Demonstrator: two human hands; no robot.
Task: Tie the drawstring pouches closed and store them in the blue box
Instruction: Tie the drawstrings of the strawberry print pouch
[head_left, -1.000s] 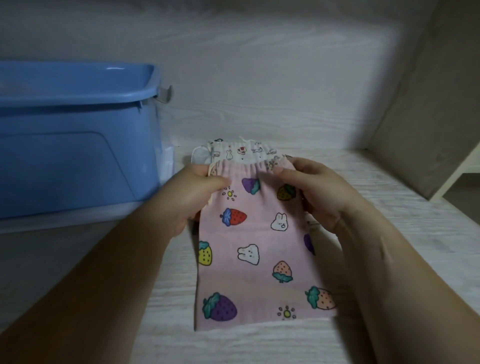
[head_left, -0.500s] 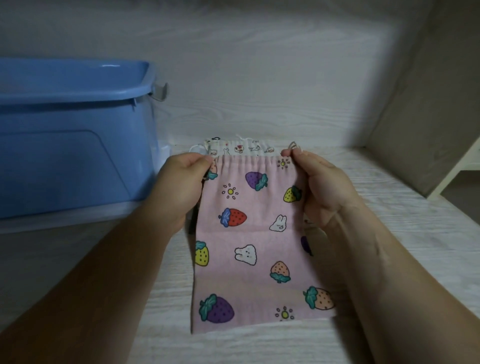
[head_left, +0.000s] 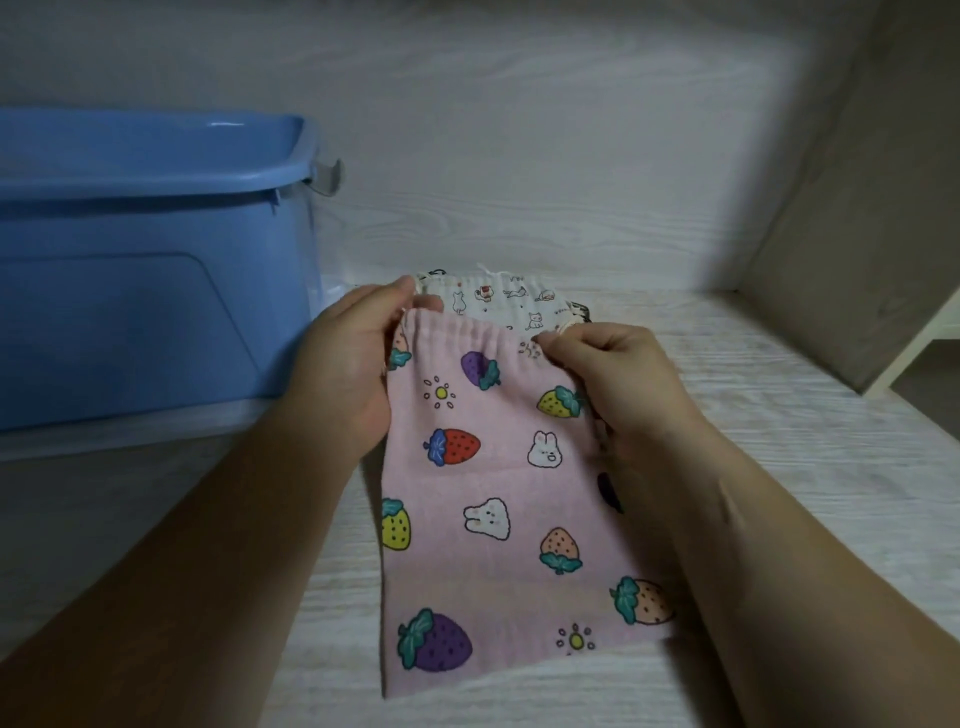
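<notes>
You have both hands on the pink pouch (head_left: 498, 467), which lies flat on the tabletop (head_left: 779, 467) just right of the blue box (head_left: 145, 291), gathered mouth pointing away from you. Your left hand (head_left: 348, 364), the one nearer the box, pinches the pouch's top corner between thumb and curled fingers. Your right hand (head_left: 618, 384), on the side away from the box, has its fingers curled over the other top corner and grips the puckered hem. A white pouch (head_left: 498, 299) printed with little cats also sits right of the box, peeking out from beyond the pink one's top edge. A pale bit of cord (head_left: 569, 325) shows by your right hand; I can't tell which pouch it belongs to. The box stands with no lid on.
</notes>
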